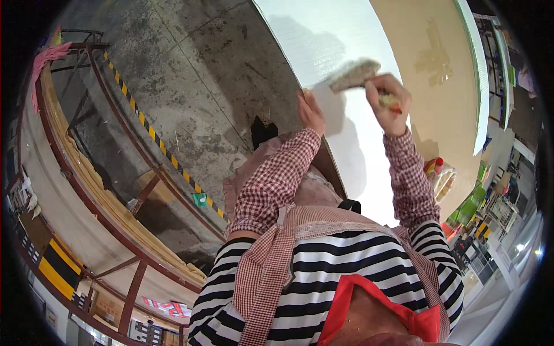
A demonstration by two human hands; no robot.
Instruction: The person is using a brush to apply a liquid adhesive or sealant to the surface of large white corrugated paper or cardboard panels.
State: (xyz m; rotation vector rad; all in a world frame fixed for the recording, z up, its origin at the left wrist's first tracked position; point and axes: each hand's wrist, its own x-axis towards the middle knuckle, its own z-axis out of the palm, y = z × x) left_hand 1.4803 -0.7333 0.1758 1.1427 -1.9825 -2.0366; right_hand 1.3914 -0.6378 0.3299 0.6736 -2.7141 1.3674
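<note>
My right hand (390, 102) is closed round the handle of a wide brush (356, 75) with a pale, motion-blurred head. A red tip of the handle shows beneath the fingers. The brush is over a white board (352, 144), whose surface looks wet and streaked at the far end. At the board's left edge, my left hand (312, 113) grips the rim with its fingers close together; the fingers' undersides are hidden. Checked sleeve covers reach to both wrists.
Right of the white board lies a tan surface (433, 75) with a shiny patch of tape or glue. A red-capped container (437, 164) stands near my right forearm, beside a roll of tape (445, 183). A long metal-framed table (124, 230) curves along the left, past yellow-black floor tape (151, 132).
</note>
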